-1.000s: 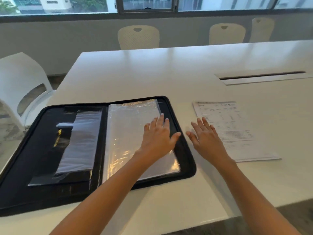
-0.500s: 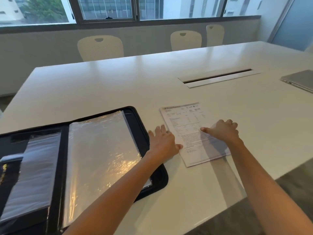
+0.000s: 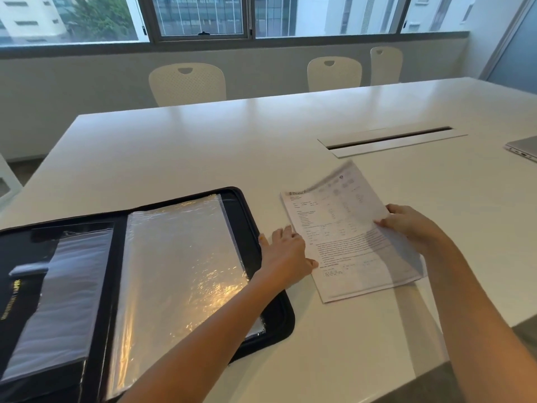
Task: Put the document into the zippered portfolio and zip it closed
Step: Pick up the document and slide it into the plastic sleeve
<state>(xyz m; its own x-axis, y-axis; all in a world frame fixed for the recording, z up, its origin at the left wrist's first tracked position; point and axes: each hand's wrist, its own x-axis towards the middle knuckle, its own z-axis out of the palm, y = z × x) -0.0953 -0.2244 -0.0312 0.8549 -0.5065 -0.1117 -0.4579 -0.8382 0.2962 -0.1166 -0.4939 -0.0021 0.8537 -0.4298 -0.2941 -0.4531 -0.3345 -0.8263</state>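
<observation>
Under both hands: white table (image 3: 203,158), long, running away beyond the fingertips.

Left of the left fingers: black zippered portfolio (image 3: 279,321), lying open and flat, its right rim touching or just beside the little-finger side of that hand. Clear plastic sleeve (image 3: 180,257) covers its right half; smaller sleeve and dark pockets on the far left half.

Between the two hands: document (image 3: 343,228), one printed sheet, outside the portfolio. Left edge rests on the table; right side is raised off the table and bowed.

Far beyond the right fingers: recessed cable slot (image 3: 389,138); corner of a laptop (image 3: 523,146) at the frame edge.

Left hand (image 3: 286,254): fingers straight, palm down on the table, holding nothing; thumb tip touches the sheet's left edge.

Right hand (image 3: 412,225): pinches the sheet's right edge, thumb on top, fingers curled behind the paper.
</observation>
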